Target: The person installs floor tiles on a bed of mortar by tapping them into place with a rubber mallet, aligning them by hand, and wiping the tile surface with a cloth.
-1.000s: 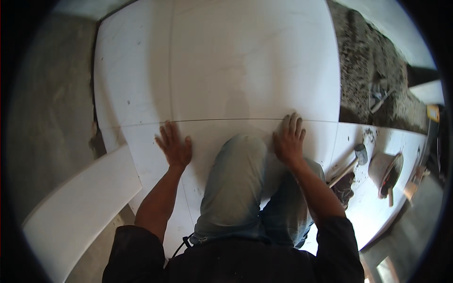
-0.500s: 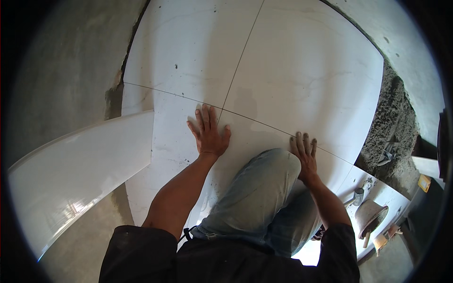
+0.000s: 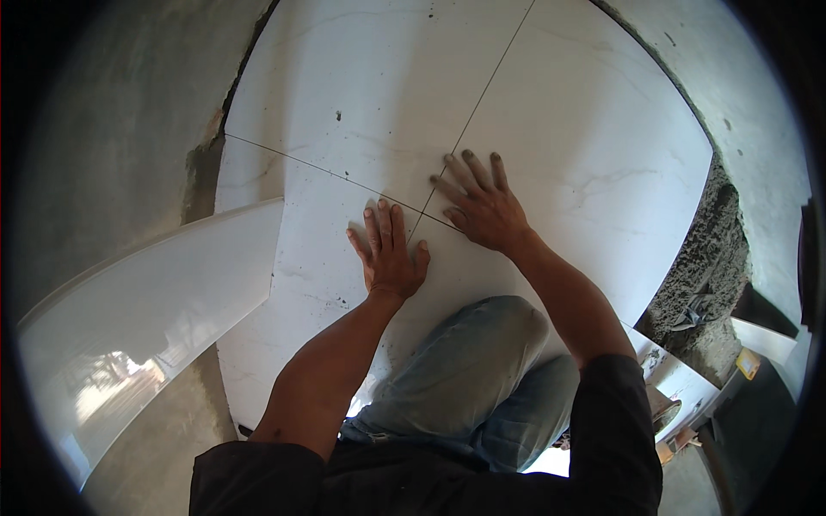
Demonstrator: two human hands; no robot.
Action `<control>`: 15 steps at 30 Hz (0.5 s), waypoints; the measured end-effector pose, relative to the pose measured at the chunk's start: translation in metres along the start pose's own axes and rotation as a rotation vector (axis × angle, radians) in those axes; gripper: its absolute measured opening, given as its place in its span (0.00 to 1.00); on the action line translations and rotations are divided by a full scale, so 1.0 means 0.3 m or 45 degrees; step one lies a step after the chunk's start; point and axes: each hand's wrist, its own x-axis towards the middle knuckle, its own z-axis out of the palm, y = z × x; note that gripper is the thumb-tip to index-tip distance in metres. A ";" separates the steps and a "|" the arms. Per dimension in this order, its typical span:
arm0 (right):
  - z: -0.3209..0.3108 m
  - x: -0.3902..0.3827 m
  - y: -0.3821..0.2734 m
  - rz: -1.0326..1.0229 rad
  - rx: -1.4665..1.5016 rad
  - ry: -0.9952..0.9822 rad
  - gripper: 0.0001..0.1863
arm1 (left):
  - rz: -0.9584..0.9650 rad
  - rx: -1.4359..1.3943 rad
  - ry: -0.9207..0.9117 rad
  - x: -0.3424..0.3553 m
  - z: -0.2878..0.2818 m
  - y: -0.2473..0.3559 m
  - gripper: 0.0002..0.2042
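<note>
Nearest the viewer, the person's jeans (image 3: 465,361) show a bent knee just short of the work. The left hand (image 3: 393,265) lies palm down with fingers moderately spread. Its fingertips stop just short of the cross joint, and its thumb stands apart to the right. It grips nothing. Slightly farther out, the right hand (image 3: 489,211) rests palm down, fingers spread wide, mostly on the far right tile (image 3: 594,129). Its leading fingertips reach the lengthwise joint; its thumb is at the cross joint. It also grips nothing. The force applied by either hand cannot be determined.

The white tiles meet at the joint crossing (image 3: 422,213), between the two hands. The step in hand is judged to be seating or checking the tile faces at this crossing. The next move calls for flat, even palm contact on both sides of the joints, comparing height and gap.

To the left, a glossy white slab (image 3: 172,258) reaches in, its end over the near left tile (image 3: 314,232). To the right, a rough grey mortar bed (image 3: 707,245) borders the tiles. Beyond the far left tile (image 3: 344,69) and far right tile run thin dark edge gaps; a pale grey surface (image 3: 731,86) adjoins at far right.
</note>
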 end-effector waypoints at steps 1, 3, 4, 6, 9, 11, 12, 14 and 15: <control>0.002 0.027 0.000 -0.009 0.002 -0.001 0.27 | 0.004 0.011 0.000 0.000 -0.010 0.000 0.39; 0.014 0.055 0.006 0.066 -0.025 0.089 0.28 | 0.024 0.015 -0.012 0.003 -0.008 0.006 0.40; 0.019 0.056 -0.005 0.072 -0.027 0.085 0.28 | 0.026 0.019 -0.025 0.002 -0.007 0.007 0.40; 0.013 0.048 -0.028 0.101 -0.060 0.037 0.28 | 0.031 0.012 -0.031 0.005 -0.006 0.011 0.39; -0.003 0.012 -0.049 0.003 0.019 -0.058 0.28 | 0.027 0.048 -0.036 0.003 -0.004 0.003 0.39; -0.001 -0.003 -0.049 -0.030 0.042 -0.043 0.28 | 0.035 0.057 -0.033 0.002 0.000 -0.001 0.39; -0.003 -0.010 -0.046 -0.062 0.070 -0.031 0.28 | 0.039 0.055 -0.029 0.002 0.004 0.002 0.39; -0.014 -0.025 -0.035 -0.079 0.051 -0.065 0.28 | 0.080 0.088 0.032 -0.003 0.009 0.009 0.37; -0.021 -0.036 -0.030 -0.096 0.037 -0.101 0.27 | 0.083 0.087 0.029 -0.004 0.010 0.011 0.37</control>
